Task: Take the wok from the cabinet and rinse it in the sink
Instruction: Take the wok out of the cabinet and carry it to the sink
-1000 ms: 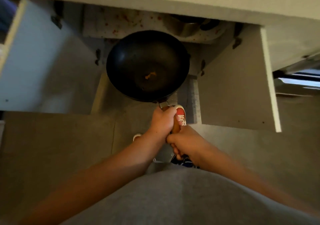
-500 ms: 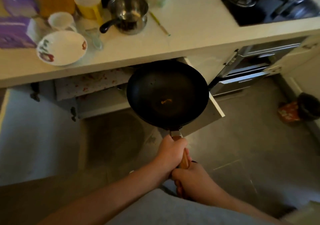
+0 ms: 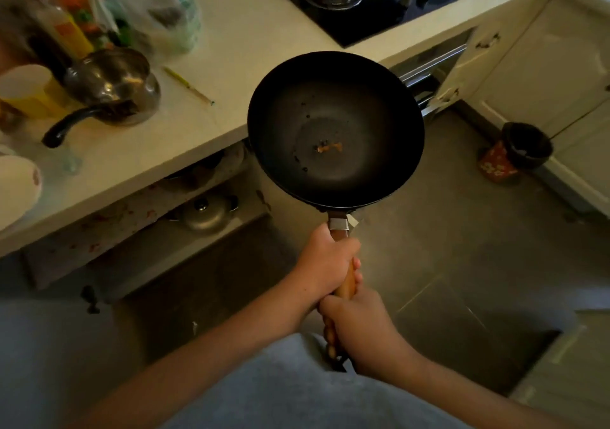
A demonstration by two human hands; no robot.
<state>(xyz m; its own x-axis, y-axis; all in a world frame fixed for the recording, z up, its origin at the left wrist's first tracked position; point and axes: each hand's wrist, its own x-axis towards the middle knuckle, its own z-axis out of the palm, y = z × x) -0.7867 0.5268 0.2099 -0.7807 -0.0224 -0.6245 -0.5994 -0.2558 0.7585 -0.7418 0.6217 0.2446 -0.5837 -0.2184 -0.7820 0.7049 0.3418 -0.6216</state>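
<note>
A: Head view. Wok point(image 3: 335, 128) held level in the air, clear of the open cabinet point(image 3: 198, 217), over the near edge of the countertop point(image 3: 251, 32). Sink not in view.

B: Grip state?

A: Left hand point(image 3: 325, 260) clenched round the wooden handle point(image 3: 346, 285) just behind the metal collar; right hand point(image 3: 358, 328) clenched at the near end.

B: Handling?

A: Rigid; probably heavy and front-loaded. Small orange residue on the bowl floor. Best gripped at the handle, both hands.
</note>
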